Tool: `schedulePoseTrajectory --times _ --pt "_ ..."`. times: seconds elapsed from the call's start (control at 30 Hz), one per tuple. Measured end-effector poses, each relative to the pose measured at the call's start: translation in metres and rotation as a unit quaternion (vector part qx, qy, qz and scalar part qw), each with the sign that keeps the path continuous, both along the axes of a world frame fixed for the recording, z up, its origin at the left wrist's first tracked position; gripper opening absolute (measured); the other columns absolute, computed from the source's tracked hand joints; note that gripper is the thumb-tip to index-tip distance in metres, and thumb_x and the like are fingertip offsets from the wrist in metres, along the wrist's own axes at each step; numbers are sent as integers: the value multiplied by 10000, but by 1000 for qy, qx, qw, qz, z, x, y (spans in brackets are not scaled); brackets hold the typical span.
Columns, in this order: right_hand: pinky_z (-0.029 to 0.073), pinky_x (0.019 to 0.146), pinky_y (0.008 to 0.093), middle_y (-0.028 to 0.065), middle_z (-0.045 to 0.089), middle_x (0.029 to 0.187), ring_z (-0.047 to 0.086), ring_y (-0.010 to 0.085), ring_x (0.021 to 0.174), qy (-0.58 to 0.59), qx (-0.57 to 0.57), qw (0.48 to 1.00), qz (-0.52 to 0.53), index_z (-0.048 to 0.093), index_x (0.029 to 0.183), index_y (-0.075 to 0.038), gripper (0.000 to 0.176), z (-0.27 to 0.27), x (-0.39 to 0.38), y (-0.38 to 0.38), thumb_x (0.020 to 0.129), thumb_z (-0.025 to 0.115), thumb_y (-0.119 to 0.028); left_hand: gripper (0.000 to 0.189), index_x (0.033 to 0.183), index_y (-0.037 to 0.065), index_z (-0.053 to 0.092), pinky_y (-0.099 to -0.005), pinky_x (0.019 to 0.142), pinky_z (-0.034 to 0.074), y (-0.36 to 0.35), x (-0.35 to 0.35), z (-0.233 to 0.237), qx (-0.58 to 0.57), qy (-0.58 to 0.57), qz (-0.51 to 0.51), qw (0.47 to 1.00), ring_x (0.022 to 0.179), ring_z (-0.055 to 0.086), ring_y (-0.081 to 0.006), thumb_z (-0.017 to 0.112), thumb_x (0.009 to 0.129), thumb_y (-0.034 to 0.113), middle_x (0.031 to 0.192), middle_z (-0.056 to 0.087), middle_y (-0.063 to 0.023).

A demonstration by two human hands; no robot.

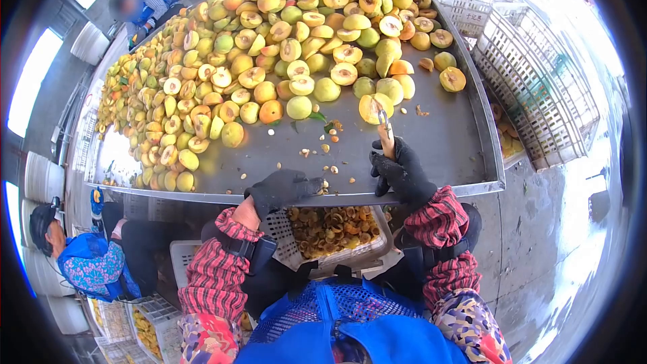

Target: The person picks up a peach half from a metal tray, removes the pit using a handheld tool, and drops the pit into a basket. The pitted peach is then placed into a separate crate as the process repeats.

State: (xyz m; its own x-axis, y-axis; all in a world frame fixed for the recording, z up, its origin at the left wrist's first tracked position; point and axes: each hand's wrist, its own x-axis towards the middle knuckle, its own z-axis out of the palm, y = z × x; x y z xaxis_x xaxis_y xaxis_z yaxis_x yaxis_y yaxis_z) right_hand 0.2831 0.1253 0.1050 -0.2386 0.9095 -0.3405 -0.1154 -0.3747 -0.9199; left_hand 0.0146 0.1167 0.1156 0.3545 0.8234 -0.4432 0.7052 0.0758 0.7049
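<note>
My right hand (402, 174), in a black glove, is closed around the wooden handle of a pitting tool (386, 136). The tool's looped metal tip points away from me and overlaps a cut peach half (372, 109) on the metal table. My left hand (282, 189), also gloved in black, is over the table's near edge, its fingers stretched toward the right. I see nothing held in it. Loose pits (325, 168) and small scraps lie just beyond that hand. A large heap of halved yellow-green peaches (269, 54) covers the far and left parts of the table.
A raised metal rim (438, 192) edges the table. Below it, a white crate (385, 229) holds brown pits and scraps. White plastic crates (532, 87) stand at the right. One person (94, 256) sits at the left; other workers are across the table.
</note>
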Motion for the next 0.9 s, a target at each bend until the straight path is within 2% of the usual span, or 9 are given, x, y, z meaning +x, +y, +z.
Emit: schedulePoseTrajectory --times 0.07,0.27,0.37,0.5,0.53,0.6,0.67,0.77,0.9 --pt "425 419 239 63 528 723 501 123 442 6 4 1000 1 436 1102 -23 318 1 2 -2 852 571 -164 311 817 24 664 -238 630 432 -2 6 10 -85 -44 95 991 671 542 -84 624 833 332 685 618 -29" --pt "425 416 237 52 530 715 500 115 441 5 4 1000 -13 452 1084 -32 292 2 2 -7 850 572 -158 341 957 18 652 -276 725 467 -73 -1 24 51 -115 151 980 782 600 -136 616 825 330 840 665 -71" --pt "425 413 238 48 532 713 501 113 443 3 13 1000 -15 458 1080 -39 286 -3 2 -7 852 579 -162 318 968 18 653 -279 754 467 -96 -4 8 279 77 -85 953 802 597 -133 617 830 302 832 663 -95" --pt "427 414 243 45 530 704 503 118 444 23 18 999 -34 462 1077 -40 289 -2 4 -11 853 589 -171 299 996 43 646 -371 723 490 -66 5 45 20 -63 127 990 829 636 -254 636 811 277 894 659 -138" --pt "428 414 244 45 529 700 503 120 443 26 18 999 -32 463 1076 -39 291 -2 4 -10 852 592 -173 297 1004 37 638 -381 707 492 -46 17 64 24 -8 118 993 825 633 -282 637 809 261 920 660 -126" --pt "428 415 246 45 528 697 505 124 442 38 15 999 -29 465 1075 -38 292 -3 4 -9 851 595 -174 276 1024 7 628 -240 648 469 3 28 48 234 122 -5 965 727 555 -67 638 835 208 838 638 -45" --pt "427 416 246 45 528 696 507 126 443 51 5 998 -30 465 1071 -38 291 -4 5 -10 851 596 -174 287 1049 39 626 -271 697 469 46 49 37 238 -63 -14 969 786 582 -121 633 831 226 940 630 -91" --pt "421 410 244 49 529 708 512 128 443 40 -5 999 -22 447 1088 -42 310 0 7 -8 852 595 -178 314 1068 68 624 -338 804 448 103 59 -25 393 -38 -116 911 927 570 -236 623 818 258 1034 600 -133" --pt "430 412 246 54 531 722 523 131 457 53 0 999 -1 421 1109 -32 327 -7 11 -4 854 581 -161 295 1021 84 636 -408 874 399 85 74 -36 306 140 -180 924 1006 502 -331 573 826 295 1021 586 -147"
